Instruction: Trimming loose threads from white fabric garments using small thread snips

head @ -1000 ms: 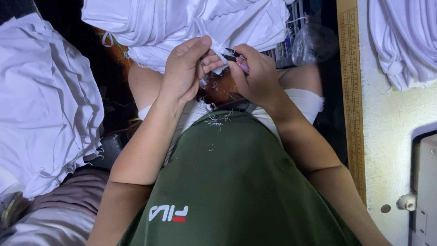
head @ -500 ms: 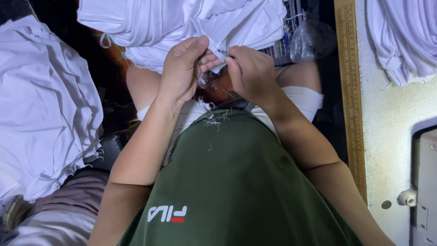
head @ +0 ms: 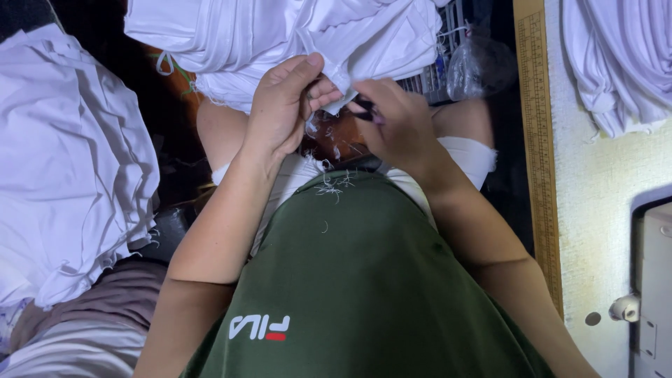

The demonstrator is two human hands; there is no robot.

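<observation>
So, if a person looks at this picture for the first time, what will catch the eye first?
Probably the two hands meeting at top centre: the left hand pinches the edge of a white garment while the right hand holds a small dark tool against it. Below them, loose white thread clippings lie on the green shirt. A large heap of white fabric fills the left side.
</observation>
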